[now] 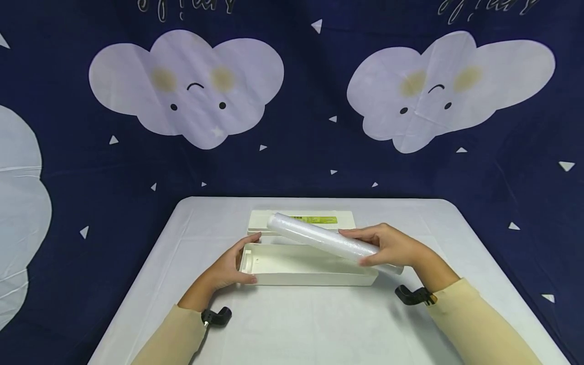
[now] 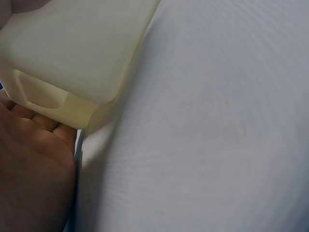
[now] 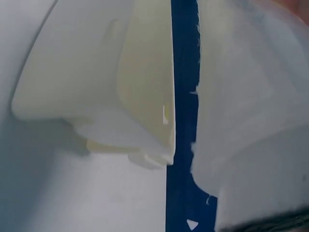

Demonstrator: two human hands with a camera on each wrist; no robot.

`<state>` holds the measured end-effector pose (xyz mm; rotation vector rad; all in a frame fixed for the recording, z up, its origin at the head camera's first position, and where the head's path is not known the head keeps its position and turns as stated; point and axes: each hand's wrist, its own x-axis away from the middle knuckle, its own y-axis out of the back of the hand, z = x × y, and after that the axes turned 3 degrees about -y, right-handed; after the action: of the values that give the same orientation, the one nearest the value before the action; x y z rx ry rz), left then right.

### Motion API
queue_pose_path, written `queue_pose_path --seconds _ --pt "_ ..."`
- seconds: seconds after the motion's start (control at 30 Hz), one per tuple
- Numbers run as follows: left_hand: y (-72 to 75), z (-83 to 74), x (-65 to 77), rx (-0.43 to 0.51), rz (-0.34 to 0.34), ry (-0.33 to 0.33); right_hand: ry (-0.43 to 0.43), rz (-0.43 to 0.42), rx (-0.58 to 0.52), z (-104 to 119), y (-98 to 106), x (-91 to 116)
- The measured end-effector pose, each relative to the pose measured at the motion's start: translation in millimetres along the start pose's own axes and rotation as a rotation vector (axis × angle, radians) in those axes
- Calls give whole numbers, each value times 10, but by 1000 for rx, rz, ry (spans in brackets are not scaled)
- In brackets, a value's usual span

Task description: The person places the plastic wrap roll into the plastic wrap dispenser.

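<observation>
A long cream plastic box (image 1: 310, 279) lies across the white table with its top uncovered. My left hand (image 1: 227, 266) grips its left end, thumb at the near side and fingers round the far corner. In the left wrist view, the fingers curl under the box end (image 2: 72, 53). My right hand (image 1: 388, 247) holds a roll of clear plastic wrap (image 1: 319, 237) near its right end. The roll slants over the box, its left end higher and farther back. In the right wrist view, the wrap (image 3: 251, 96) stands beside the box wall (image 3: 82, 63) with a gap between them.
Behind the box lies a cream lid (image 1: 264, 220) with a green-yellow label (image 1: 321, 220). The white cloth-covered table (image 1: 292, 324) ends at a dark blue curtain (image 1: 301, 167) printed with clouds. A black wrist camera sits on each forearm.
</observation>
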<state>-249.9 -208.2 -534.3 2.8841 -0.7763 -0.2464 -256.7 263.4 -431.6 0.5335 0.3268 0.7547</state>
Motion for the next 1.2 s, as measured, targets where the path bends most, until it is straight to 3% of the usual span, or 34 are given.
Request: queue_pose_path --seconds 0.4,0.63,0.97,1.2 --pt "18 30 6 -21 -17 11 76 174 -9 -29 -121 -308" --pt "29 29 5 27 29 -38 55 247 -65 -99 -164 -429" --pt "25 17 -8 2 36 -36 -7 309 -119 -123 -201 -526" --pt "25 13 -1 31 36 -35 -3 341 -111 -118 -216 -601"
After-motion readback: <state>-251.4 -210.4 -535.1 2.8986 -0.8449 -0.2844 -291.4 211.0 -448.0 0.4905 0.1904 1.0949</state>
